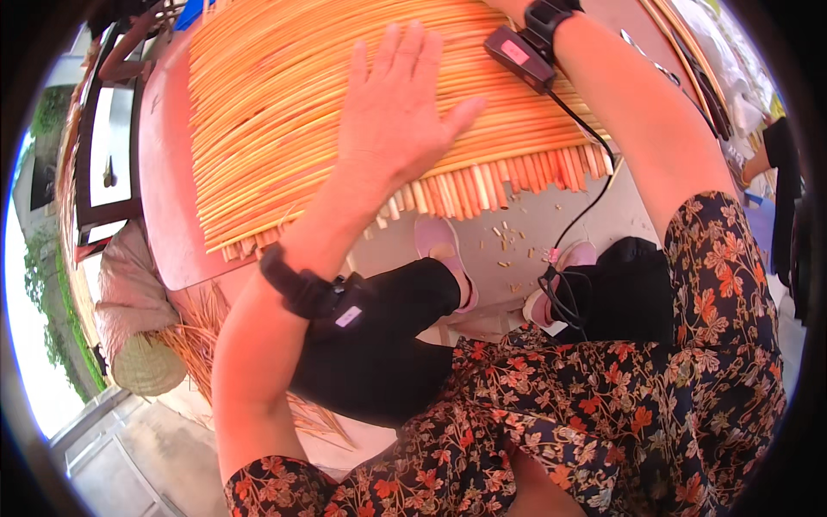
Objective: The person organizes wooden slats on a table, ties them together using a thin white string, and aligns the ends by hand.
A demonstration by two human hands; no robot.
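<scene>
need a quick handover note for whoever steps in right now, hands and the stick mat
Left hand: open, palm flat, pressing on the mat of orange sticks.
Right hand: past the top edge of the picture, only the wrist with its black strapped device shows over the mat.
Mat lies on the reddish table, its near stick ends uneven, jutting over the table edge.
Done: small cut bits lie on the floor by the pink shoes.
Left: near ends look not yet evened.

Floral red-and-black sleeves, black trousers, pink shoes, black wrist straps with cabled devices
</scene>
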